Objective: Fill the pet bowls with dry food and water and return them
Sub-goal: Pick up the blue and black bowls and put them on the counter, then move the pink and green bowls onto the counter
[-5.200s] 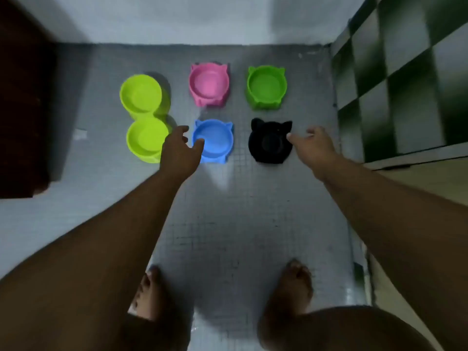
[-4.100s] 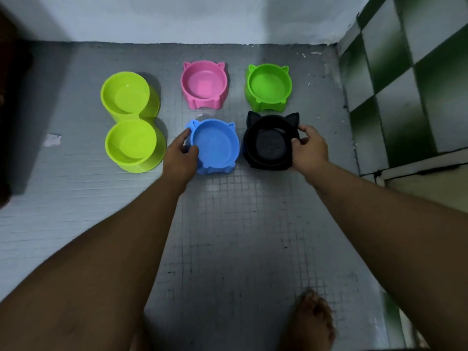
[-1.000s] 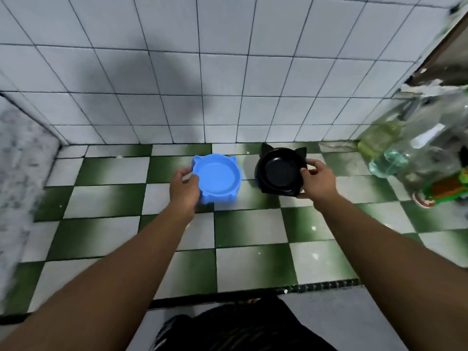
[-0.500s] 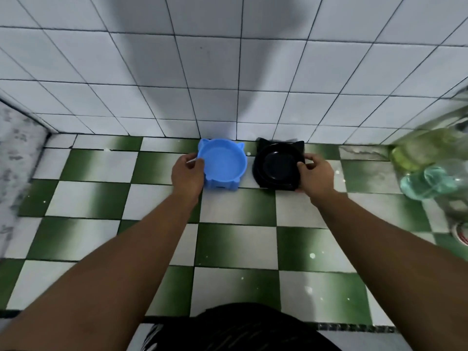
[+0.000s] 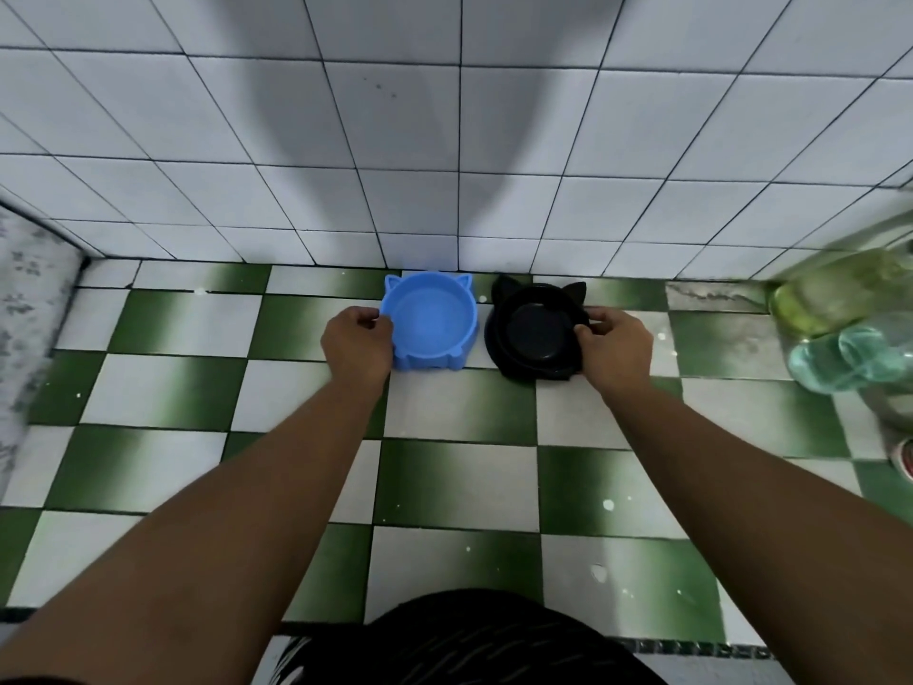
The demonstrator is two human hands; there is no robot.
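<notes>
A view looked down from a person's head along two bare forearms that reached out over a bench [image 5: 459,482] tiled in green and white checks. A wall [image 5: 395,140] of white tiles rose behind it.

The left hand [image 5: 356,344] gripped the left rim of a blue bowl [image 5: 429,322], its fingers curled over the edge. The right hand [image 5: 615,349] gripped the right rim of a black bowl [image 5: 536,333], with fingers and thumb pinching the edge. Both bowls had moulded cat ears pointing toward the wall. They lay side by side, close but apart, at the back of the bench just in front of the wall. They appeared to rest on the tiles, or nearly so.

Each hand held its bowl by the outer side, probably so that both could be carried level and set down together. Pushed well back from the front edge, they were likely parked for filling. No food or water showed in the blue bowl. The black bowl's inside was too dark to judge.

Blurred greenish and teal bottles [image 5: 840,328] lay at the far right of the bench, perhaps a water supply. Dark striped clothing [image 5: 469,640] filled the bottom edge.

No brand, label or writing could be read anywhere. The bowls looked plain, and the bottles were too blurred to make out.
</notes>
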